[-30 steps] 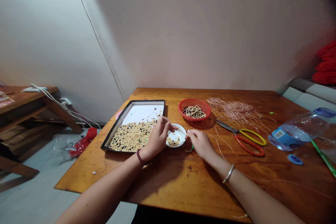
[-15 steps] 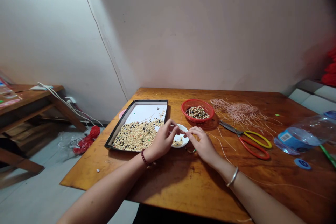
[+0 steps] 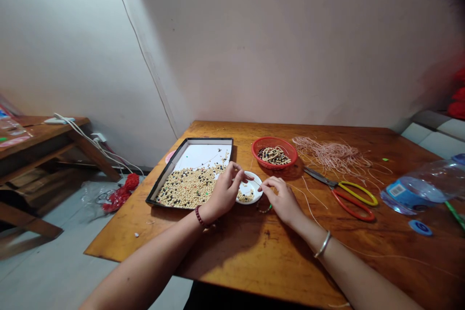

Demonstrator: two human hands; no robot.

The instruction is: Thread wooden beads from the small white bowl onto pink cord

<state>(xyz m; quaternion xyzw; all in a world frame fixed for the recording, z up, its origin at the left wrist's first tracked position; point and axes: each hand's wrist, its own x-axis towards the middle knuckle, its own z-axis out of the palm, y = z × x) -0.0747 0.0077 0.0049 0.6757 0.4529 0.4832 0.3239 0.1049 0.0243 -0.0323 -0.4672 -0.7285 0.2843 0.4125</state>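
Observation:
Over a small white dish (image 3: 257,197) with some beads in it, my left hand (image 3: 225,189) and my right hand (image 3: 281,197) face each other. A thin cord (image 3: 254,181) stretches between their pinched fingertips. Below my right fingers is a short curved strand of beads (image 3: 265,209), dark with a green one. How that strand joins the cord is too small to tell. Left of the dish, next to my left hand, lies a black-rimmed tray (image 3: 203,149) with many loose cream and dark beads (image 3: 189,188).
A red plastic basket (image 3: 274,166) holding strung beads stands behind the dish. To its right lie a tangle of pink cord (image 3: 330,152) and scissors (image 3: 350,196) with yellow and red handles. A plastic bottle (image 3: 414,189) and a blue cap (image 3: 420,227) are farther right.
My fingertips have drawn slightly apart, and more of the cord shows between them. The tray, basket and scissors have stayed where they were.

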